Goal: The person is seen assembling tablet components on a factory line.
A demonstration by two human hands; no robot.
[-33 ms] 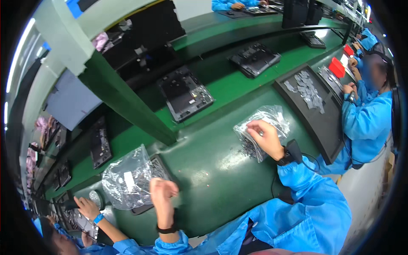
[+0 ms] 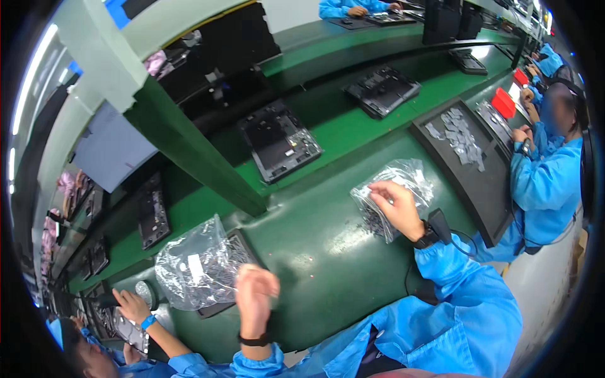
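Green bench (image 2: 315,246): a clear bag (image 2: 394,195) is pinched by the outstretched right hand (image 2: 396,208), while the left hand (image 2: 255,293) (blurred, grip unclear) is raised upright.

head-worn fisheye, seemingly close, downward over workbench (image 2: 315,246)

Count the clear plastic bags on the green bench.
2: one bag by the left hand, one bag under the right hand. Others may be hidden.
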